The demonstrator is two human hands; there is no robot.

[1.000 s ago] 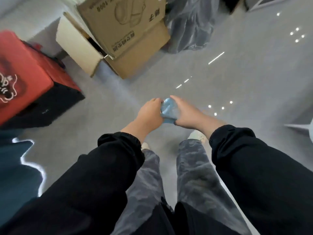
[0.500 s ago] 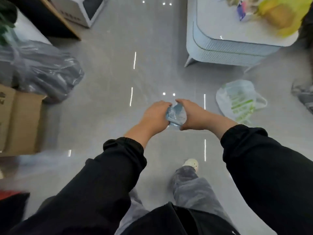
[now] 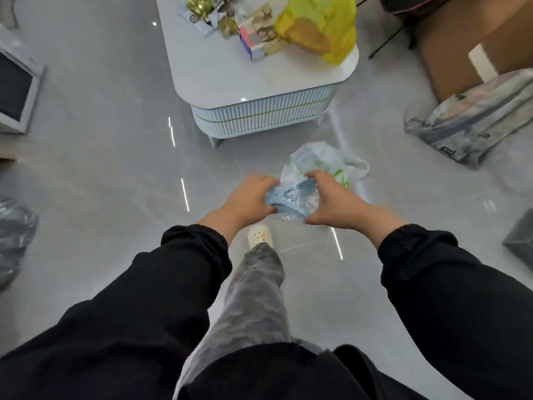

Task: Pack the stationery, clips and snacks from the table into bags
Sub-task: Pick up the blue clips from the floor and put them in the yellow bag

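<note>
– Holding what, those two hands?
– Both arms reach forward; the left hand (image 3: pixel 248 197) and right hand (image 3: pixel 331 200) each curl fingers round a crumpled blue bag (image 3: pixel 291 195).
– Which way does it run?
– Side to side, stretched between them, above the floor (image 3: pixel 101 168), short of the table (image 3: pixel 230 82).

White table (image 3: pixel 230 79) carries yellow bag (image 3: pixel 320 24), snack packets (image 3: pixel 256 33). Grey floor (image 3: pixel 101 183): white-green bag (image 3: pixel 326 163), grey bag (image 3: pixel 473 116).

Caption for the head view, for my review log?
The left hand and right hand grip a crumpled blue bag before the white table bearing a yellow bag.
</note>
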